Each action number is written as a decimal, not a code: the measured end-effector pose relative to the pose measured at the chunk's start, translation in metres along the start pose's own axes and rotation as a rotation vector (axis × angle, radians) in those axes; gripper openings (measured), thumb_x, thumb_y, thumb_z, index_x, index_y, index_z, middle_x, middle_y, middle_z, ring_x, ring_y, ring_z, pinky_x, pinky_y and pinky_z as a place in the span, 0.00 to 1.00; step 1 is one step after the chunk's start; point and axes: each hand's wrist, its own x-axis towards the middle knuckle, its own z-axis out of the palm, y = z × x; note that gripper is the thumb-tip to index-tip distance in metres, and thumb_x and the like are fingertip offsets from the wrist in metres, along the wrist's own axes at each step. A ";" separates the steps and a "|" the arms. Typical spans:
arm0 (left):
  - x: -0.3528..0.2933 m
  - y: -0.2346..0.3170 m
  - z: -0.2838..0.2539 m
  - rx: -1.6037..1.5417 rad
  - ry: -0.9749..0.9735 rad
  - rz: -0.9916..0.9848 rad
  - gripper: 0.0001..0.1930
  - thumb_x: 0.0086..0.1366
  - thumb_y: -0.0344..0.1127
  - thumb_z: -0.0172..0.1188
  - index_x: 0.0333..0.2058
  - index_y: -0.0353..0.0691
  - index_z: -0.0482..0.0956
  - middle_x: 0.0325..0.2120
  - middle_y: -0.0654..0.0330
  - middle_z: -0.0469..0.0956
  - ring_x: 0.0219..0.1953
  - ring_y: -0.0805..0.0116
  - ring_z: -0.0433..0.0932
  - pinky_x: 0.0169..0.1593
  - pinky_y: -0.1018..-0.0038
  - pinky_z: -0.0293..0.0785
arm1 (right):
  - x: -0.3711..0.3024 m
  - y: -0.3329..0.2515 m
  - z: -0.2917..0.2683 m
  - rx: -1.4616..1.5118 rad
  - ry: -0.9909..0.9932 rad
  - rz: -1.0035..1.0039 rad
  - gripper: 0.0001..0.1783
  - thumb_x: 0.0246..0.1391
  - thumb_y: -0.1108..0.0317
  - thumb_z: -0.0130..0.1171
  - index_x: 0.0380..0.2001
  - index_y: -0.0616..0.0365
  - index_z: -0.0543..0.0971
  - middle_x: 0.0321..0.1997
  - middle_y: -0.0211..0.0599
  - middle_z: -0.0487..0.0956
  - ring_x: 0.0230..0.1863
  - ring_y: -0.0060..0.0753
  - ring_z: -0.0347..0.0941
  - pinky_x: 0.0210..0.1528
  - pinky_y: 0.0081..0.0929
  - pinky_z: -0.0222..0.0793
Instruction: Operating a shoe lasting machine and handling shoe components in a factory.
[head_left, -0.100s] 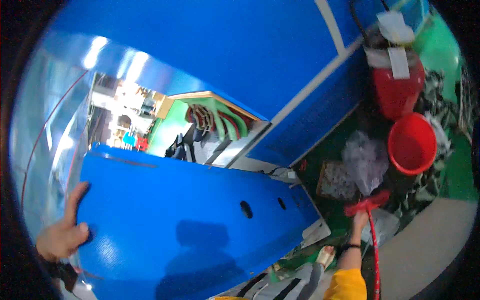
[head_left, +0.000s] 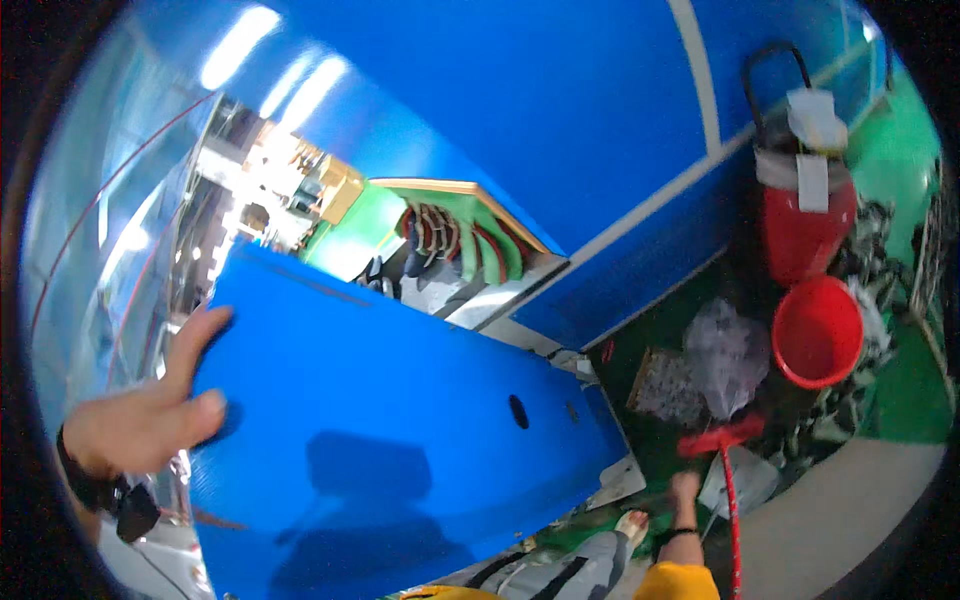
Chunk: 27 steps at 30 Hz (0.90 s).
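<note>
Red pole (head_left: 732, 515) just beside right hand (head_left: 685, 487).

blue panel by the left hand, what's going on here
A person's left hand is at the blue panel's left edge, thumb and a finger spread; how firmly it grips is unclear. The right hand is low, just left of a red long-handled tool, possibly a broom; whether it holds anything is unclear. Beyond the tool, a clear plastic bag and a red bucket sit on the floor.
</note>
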 end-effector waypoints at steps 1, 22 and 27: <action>0.010 -0.012 -0.014 0.010 -0.032 0.047 0.49 0.71 0.65 0.44 0.72 0.32 0.34 0.72 0.33 0.35 0.75 0.41 0.34 0.74 0.58 0.33 | -0.036 -0.038 0.022 -0.050 0.189 0.170 0.15 0.55 0.57 0.56 0.34 0.57 0.84 0.41 0.47 0.83 0.40 0.50 0.80 0.43 0.46 0.76; -0.114 -0.555 0.019 -0.822 0.767 0.224 0.25 0.73 0.50 0.55 0.55 0.34 0.76 0.46 0.57 0.82 0.46 0.72 0.81 0.52 0.75 0.77 | -0.213 -0.187 -0.191 -0.568 -0.334 -1.132 0.15 0.53 0.54 0.58 0.30 0.56 0.80 0.35 0.45 0.81 0.39 0.45 0.79 0.45 0.46 0.75; -0.077 -0.711 0.148 -0.850 0.711 0.105 0.22 0.72 0.48 0.56 0.52 0.33 0.78 0.40 0.64 0.82 0.42 0.77 0.78 0.48 0.76 0.75 | -0.232 -0.273 -0.232 -0.669 -0.389 -1.060 0.16 0.53 0.54 0.58 0.31 0.56 0.80 0.36 0.46 0.80 0.40 0.46 0.79 0.46 0.45 0.75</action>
